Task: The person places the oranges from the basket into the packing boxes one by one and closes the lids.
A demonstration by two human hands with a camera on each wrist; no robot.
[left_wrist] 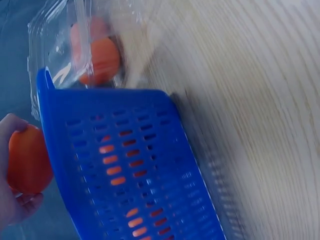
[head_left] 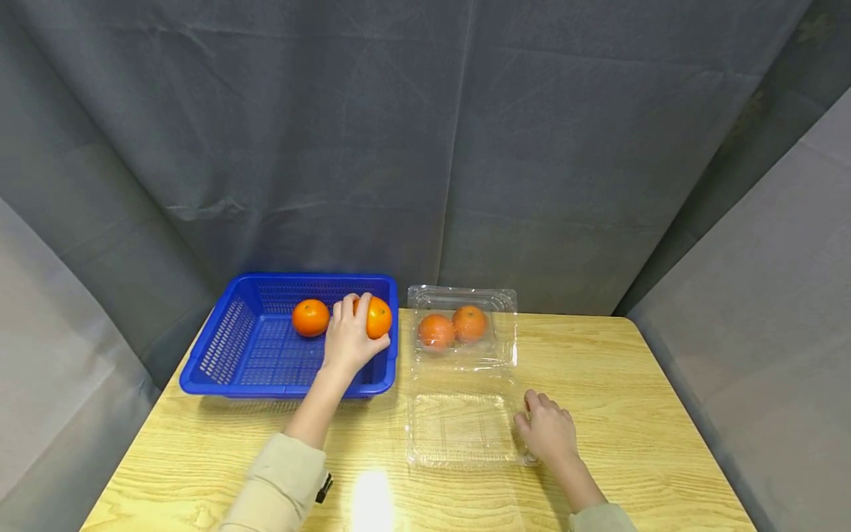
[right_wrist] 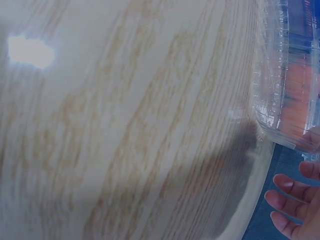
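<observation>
My left hand (head_left: pixel 347 341) grips an orange (head_left: pixel 379 319) between thumb and fingers, at the right side of the blue plastic basket (head_left: pixel 289 389). In the left wrist view the held orange (left_wrist: pixel 30 159) shows beyond the basket rim. Another orange (head_left: pixel 310 318) sits inside the basket. To the right lies a clear plastic clamshell box (head_left: pixel 459 428), lid spread open. Two oranges (head_left: pixel 436 331) show in its far half, while the near half holds nothing. My right hand (head_left: pixel 550 430) is at the box's near right edge, its fingers (right_wrist: pixel 287 205) loosely bent and holding nothing.
Basket and box stand side by side on a light wooden table (head_left: pixel 631 414). Grey cloth (head_left: pixel 532 162) hangs behind the table, with paler cloth along both sides. A bright light reflection lies on the tabletop near the front.
</observation>
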